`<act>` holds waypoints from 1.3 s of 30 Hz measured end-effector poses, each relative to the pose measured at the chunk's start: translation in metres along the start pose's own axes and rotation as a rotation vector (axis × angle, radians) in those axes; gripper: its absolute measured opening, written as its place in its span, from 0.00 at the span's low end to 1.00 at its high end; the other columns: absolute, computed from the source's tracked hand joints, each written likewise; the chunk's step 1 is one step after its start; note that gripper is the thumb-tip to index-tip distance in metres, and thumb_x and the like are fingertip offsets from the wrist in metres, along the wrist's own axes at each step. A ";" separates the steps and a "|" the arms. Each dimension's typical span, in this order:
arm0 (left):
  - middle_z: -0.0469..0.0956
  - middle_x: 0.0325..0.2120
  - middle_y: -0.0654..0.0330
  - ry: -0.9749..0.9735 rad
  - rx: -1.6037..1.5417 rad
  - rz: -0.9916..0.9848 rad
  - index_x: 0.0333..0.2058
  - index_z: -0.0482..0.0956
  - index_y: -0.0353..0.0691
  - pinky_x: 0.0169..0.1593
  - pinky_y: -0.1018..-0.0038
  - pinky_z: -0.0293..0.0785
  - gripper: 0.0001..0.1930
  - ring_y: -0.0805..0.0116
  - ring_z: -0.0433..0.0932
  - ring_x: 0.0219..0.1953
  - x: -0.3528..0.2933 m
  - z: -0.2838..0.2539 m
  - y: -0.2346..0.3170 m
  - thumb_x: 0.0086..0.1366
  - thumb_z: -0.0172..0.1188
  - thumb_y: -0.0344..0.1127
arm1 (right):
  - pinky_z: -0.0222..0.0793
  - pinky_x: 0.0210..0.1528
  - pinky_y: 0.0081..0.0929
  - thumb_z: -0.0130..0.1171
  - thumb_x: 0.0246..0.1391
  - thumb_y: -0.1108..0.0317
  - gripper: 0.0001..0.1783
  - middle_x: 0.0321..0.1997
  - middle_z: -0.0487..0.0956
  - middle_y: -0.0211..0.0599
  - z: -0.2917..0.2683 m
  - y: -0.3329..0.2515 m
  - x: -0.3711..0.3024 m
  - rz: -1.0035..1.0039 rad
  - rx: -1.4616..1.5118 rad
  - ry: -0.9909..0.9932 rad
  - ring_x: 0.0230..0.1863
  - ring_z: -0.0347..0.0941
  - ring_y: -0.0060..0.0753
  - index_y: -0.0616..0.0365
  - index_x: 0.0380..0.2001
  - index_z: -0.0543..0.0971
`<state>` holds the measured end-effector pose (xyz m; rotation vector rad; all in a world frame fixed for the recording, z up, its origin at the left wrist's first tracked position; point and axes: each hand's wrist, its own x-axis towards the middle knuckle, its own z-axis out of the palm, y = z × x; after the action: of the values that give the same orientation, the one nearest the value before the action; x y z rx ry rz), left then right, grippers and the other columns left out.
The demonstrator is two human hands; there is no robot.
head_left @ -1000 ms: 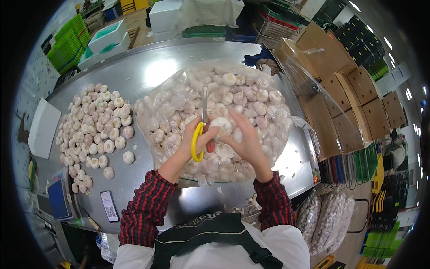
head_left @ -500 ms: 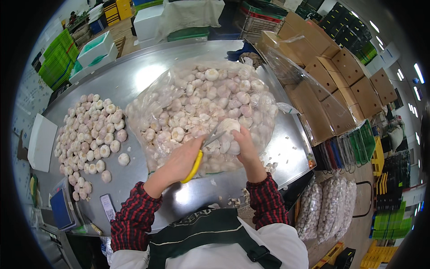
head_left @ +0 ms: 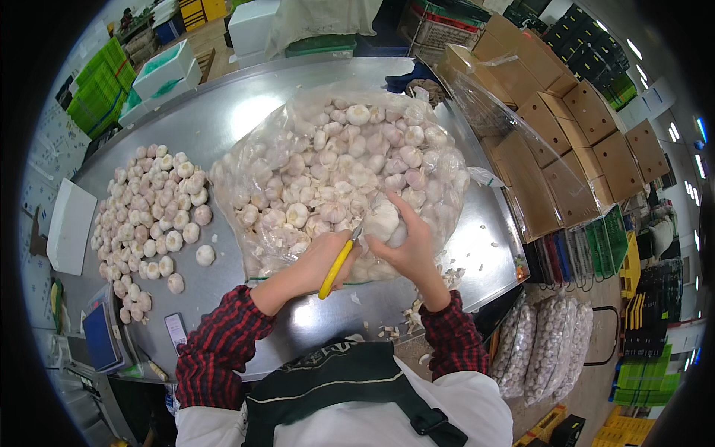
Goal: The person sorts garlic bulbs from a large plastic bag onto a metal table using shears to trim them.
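My left hand point(head_left: 316, 267) is closed around yellow-handled scissors point(head_left: 337, 268). The short visible part of the blades meets the left side of a large white garlic bulb point(head_left: 382, 220). That bulb sits in my right hand point(head_left: 414, 249), with the fingers curled round its right side and the thumb below it. Both hands are over the near part of a big clear plastic bag point(head_left: 257, 160), opened out and full of garlic bulbs and loose papery skins. To the left, a heap of garlic bulbs point(head_left: 160, 201) lies directly on the metal table point(head_left: 216, 123).
A phone point(head_left: 176, 328) and a blue-covered pad point(head_left: 100, 339) lie at the near left. A white foam piece point(head_left: 71, 227) stands at the left edge. Cardboard boxes point(head_left: 547, 141) fill the right side, above filled garlic sacks point(head_left: 547, 346). Trimmings lie by the near edge.
The scissor blades, spread apart before, now look closed together against the bulb. My hands have come closer together, and my right hand has turned and lowered the bulb slightly.
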<state>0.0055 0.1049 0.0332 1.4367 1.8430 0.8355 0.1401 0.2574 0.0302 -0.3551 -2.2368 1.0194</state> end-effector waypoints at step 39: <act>0.71 0.22 0.65 0.577 -0.904 -0.013 0.48 0.70 0.37 0.21 0.81 0.67 0.14 0.78 0.71 0.16 0.004 0.005 -0.008 0.66 0.58 0.33 | 0.69 0.50 0.35 0.72 0.38 0.69 0.33 0.50 0.75 0.47 0.030 -0.022 0.007 -0.124 0.076 -0.058 0.48 0.73 0.46 0.61 0.51 0.73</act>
<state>0.0038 0.1078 0.0233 0.6281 1.4681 1.9021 0.1150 0.2286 0.0353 -0.1533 -2.2338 1.0576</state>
